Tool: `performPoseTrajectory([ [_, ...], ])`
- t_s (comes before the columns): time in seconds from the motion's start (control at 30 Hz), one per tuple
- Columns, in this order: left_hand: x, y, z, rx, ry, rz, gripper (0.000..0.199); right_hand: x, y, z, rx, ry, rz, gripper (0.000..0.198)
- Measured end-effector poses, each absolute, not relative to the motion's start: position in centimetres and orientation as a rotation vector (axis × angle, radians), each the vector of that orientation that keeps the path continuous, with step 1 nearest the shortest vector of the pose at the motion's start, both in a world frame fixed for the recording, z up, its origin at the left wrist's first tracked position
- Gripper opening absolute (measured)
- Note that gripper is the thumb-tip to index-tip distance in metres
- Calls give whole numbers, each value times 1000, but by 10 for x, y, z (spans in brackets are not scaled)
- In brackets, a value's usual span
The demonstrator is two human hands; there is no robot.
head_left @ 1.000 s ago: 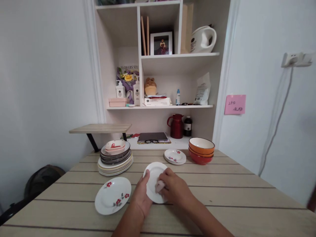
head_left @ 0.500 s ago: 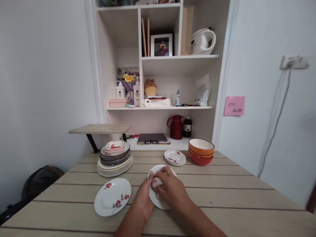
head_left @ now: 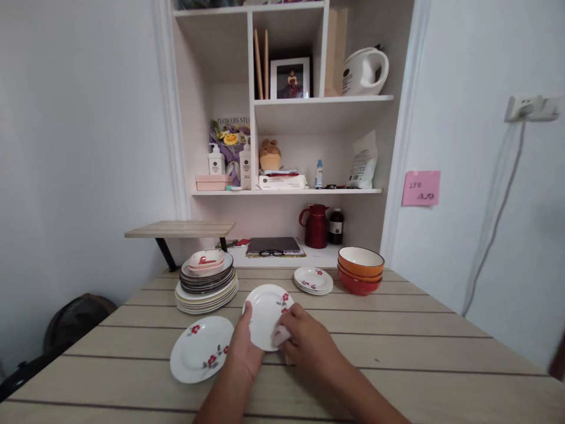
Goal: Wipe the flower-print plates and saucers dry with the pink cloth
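Observation:
A small white plate (head_left: 265, 312) with red flowers is tilted up in my left hand (head_left: 246, 348), thumb over its left rim and fingers beneath. My right hand (head_left: 306, 341) is closed around a pale crumpled cloth (head_left: 281, 335), which touches the plate's lower right edge. On the table to the left lies a larger white plate (head_left: 194, 353) with the same red flowers. Farther back sits a short stack of small flowered plates (head_left: 312, 279).
At the back left rises a tall stack of plates (head_left: 207, 299) topped by pink-rimmed dishes (head_left: 206, 261). Orange and red bowls (head_left: 361, 271) are stacked at the back right. Behind the slatted table (head_left: 397, 353) are a laptop (head_left: 273, 245), a red jug (head_left: 316, 227) and a white shelf unit (head_left: 318, 191).
The held plate has shifted up and left with my left hand. My right hand with the cloth has gone from the plate's middle to its lower right rim, uncovering the flowers.

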State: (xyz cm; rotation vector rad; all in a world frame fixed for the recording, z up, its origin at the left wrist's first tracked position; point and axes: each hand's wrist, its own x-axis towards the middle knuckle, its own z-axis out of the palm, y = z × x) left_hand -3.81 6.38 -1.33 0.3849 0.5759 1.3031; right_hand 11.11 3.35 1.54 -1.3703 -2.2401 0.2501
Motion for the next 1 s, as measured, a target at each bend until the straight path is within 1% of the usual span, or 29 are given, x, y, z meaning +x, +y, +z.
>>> performPoseTrajectory([
  [0.2, -26, 54, -12, 454, 558, 1121, 48, 97, 20, 21, -1283, -2229, 306, 37],
  [0.37, -10, 49, -11, 475, 505, 1080, 49, 105, 31, 24, -1385, -2083, 235, 26],
  [0.57, -6, 49, -13, 493, 492, 1150, 54, 120, 45, 20, -1473, -2027, 207, 23],
  [0.73, -16, 53, -13, 429, 560, 1231, 59, 121, 46, 17, -1422, -2170, 229, 35],
  [1.0, -24, 53, -10, 473, 511, 1198, 56, 109, 32, 16, -1231, -2280, 348, 38],
])
